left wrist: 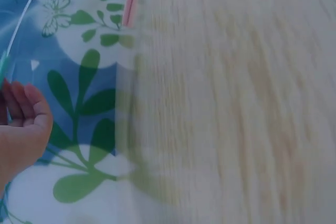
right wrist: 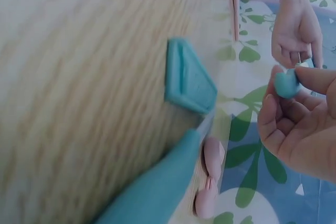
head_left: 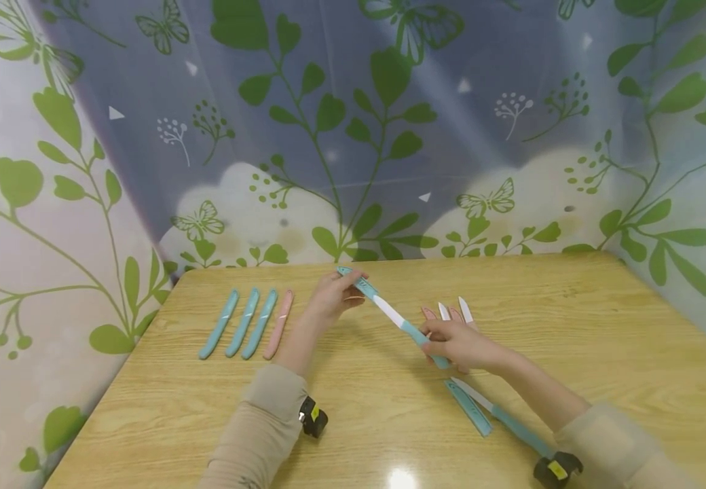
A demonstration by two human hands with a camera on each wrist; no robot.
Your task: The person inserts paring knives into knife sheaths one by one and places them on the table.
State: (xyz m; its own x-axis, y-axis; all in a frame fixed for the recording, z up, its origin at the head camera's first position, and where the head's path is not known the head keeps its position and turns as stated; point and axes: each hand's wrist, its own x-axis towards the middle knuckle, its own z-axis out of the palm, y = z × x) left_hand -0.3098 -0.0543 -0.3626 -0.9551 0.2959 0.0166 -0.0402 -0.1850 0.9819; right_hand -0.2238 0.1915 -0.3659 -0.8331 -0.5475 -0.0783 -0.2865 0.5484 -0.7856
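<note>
My left hand pinches a light-blue knife sheath above the table. My right hand grips the light-blue handle of a knife, whose white blade shows bare between handle and sheath, its tip end at the sheath's mouth. In the right wrist view the rounded handle end sticks out from the curled fingers. Below the right hand, a second blue knife lies unsheathed, with a loose blue sheath beside its blade. Pink sheaths and white blades lie partly hidden behind that hand.
Left of my left arm, three blue sheathed knives and one pink sheathed knife lie in a slanted row on the wooden table. A leaf-patterned cloth hangs along the table's back edge. Each sleeve bears a black wrist camera.
</note>
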